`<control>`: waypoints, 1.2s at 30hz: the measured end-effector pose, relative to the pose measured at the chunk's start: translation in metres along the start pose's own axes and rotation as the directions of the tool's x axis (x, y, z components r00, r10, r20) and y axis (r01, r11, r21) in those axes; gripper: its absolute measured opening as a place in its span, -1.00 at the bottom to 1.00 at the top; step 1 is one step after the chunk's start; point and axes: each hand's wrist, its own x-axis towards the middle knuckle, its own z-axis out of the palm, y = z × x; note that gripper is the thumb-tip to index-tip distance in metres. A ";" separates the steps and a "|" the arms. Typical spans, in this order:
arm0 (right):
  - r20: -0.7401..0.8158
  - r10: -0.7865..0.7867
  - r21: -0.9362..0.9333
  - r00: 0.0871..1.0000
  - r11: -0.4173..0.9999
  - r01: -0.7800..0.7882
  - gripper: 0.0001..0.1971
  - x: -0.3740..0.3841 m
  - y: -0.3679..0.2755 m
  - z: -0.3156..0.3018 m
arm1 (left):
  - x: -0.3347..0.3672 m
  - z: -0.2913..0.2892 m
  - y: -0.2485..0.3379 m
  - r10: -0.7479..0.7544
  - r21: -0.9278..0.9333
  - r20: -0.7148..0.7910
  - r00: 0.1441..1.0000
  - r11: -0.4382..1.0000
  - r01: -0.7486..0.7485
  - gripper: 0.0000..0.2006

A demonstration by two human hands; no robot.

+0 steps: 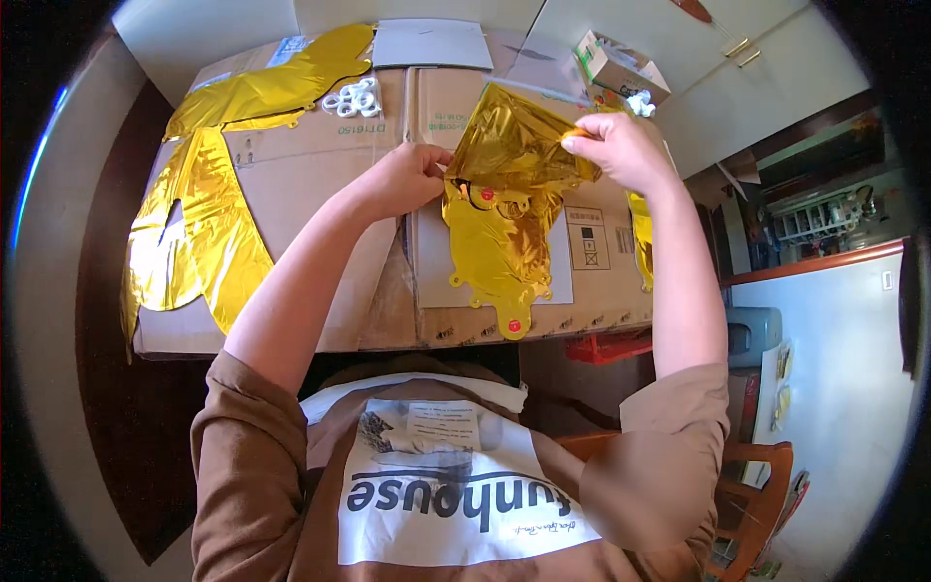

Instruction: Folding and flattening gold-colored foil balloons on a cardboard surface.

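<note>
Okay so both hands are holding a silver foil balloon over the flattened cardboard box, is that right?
Not quite. In the head view the foil balloon is gold, not silver. The left hand and right hand do both hold it over the flattened cardboard box.

Pale wall [194,29], dark floor [116,407], perhaps wooden chair [761,485]

Both hands' fingers [572,143] pinch a gold foil balloon [504,209] over flattened cardboard [320,175].

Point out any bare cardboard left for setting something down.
Bare cardboard box shows between the flat gold balloons on the left and the left hand. It is crowded centre-right, where both hands hold a folded gold balloon; right hand.
</note>
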 end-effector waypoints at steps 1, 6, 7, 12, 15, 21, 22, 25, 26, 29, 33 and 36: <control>0.028 -0.021 -0.023 0.999 1.000 0.021 -0.73 0.010 0.003 -0.005 | 0.001 0.000 0.000 0.000 0.011 0.002 1.000 1.000 0.000 -0.65; 0.108 -0.076 0.059 0.991 0.996 0.070 -0.75 0.044 0.012 -0.012 | -0.009 -0.003 0.028 -0.070 0.082 0.030 0.997 0.994 0.067 -0.74; 0.148 -0.035 0.078 0.988 0.997 0.024 -0.76 0.047 0.012 -0.014 | -0.010 -0.004 0.028 -0.080 0.079 0.047 0.996 0.994 0.076 -0.75; 0.380 0.075 0.167 0.922 0.975 -0.148 -0.78 0.067 0.014 -0.019 | -0.016 -0.004 0.015 -0.187 -0.158 0.162 0.969 0.964 0.212 -0.78; 0.370 0.035 0.030 0.928 0.998 -0.050 -0.71 0.094 0.040 0.007 | -0.025 -0.005 0.020 -0.245 -0.136 0.142 0.959 0.955 0.264 -0.77; -0.049 -0.079 0.018 0.996 0.997 0.080 -0.62 0.081 0.074 0.039 | -0.019 -0.015 0.031 -0.051 0.497 -0.137 0.989 0.861 0.113 -0.76; -0.090 -0.116 -0.072 0.989 0.991 0.110 -0.63 0.072 0.080 0.036 | -0.013 -0.019 0.027 0.030 0.562 -0.168 0.985 0.824 0.071 -0.76; -0.152 -0.280 -0.310 0.948 0.924 0.223 -0.60 0.048 0.078 0.035 | 0.017 -0.034 0.001 0.579 0.664 -0.069 0.812 0.634 -0.396 -0.75; -0.142 -0.333 -0.371 0.932 0.891 0.262 -0.58 0.040 0.081 0.040 | 0.029 -0.034 -0.001 0.565 0.674 0.008 0.825 0.607 -0.422 -0.73; -0.154 -0.524 -0.511 0.838 0.768 0.386 -0.55 0.026 0.078 0.055 | 0.053 -0.031 -0.004 0.715 0.691 0.153 0.682 0.416 -0.591 -0.73; -0.072 -0.633 -0.587 0.771 0.652 0.480 -0.62 0.030 0.085 0.064 | 0.067 -0.030 -0.006 0.622 0.668 0.375 0.687 0.333 -0.666 -0.75; -0.057 -0.672 -0.594 0.738 0.617 0.516 -0.58 0.035 0.091 0.066 | 0.070 -0.031 -0.005 0.589 0.679 0.416 0.693 0.306 -0.668 -0.72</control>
